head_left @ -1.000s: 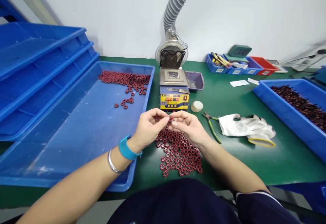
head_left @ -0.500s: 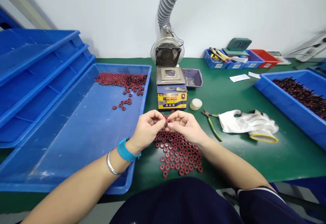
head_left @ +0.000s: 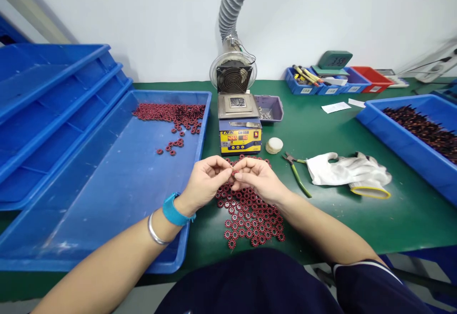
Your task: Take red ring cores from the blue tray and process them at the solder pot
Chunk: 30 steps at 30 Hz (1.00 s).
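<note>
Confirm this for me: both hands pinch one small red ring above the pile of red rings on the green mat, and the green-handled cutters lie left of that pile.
Not quite. The cutters lie right of the pile of red rings, beside the white glove, as the head view shows. The left hand and right hand do pinch one small red ring above it.

We read little: the yellow front of the solder pot (head_left: 240, 139) at our twelve o'clock carries red digits, seemingly "265", beside blurred lettering. The green clock (head_left: 334, 60) at two o'clock shows unreadable digits.
</note>
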### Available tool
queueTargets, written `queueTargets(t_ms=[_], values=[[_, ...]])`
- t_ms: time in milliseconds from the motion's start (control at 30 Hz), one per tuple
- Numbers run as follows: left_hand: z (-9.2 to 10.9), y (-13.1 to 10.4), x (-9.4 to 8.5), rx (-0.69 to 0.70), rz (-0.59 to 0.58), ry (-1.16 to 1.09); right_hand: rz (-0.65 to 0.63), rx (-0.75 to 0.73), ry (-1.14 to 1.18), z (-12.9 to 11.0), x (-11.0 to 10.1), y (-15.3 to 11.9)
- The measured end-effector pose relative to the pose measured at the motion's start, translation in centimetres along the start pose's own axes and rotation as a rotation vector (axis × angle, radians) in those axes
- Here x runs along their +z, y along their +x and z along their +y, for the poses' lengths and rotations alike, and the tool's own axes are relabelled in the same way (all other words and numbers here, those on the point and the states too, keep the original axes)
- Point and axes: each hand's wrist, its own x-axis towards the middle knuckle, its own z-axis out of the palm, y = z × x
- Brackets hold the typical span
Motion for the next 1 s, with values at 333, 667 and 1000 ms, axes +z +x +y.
queueTargets(t_ms=[333, 667, 1000], values=[[0.3, 0.1, 0.0, -0.066, 0.009, -0.014, -0.037, 0.024, -0.002, -0.2, -0.1, -0.2], [0.6, 0.4, -0.1, -0.054, 0.088, 0.001, -0.071, -0.034, -0.068, -0.2, -0.1, -0.2], [1.0, 0.1, -0.4, -0.053, -0.022, 0.0, -0.062, -0.054, -0.077, -0.3, -0.3, -0.2]])
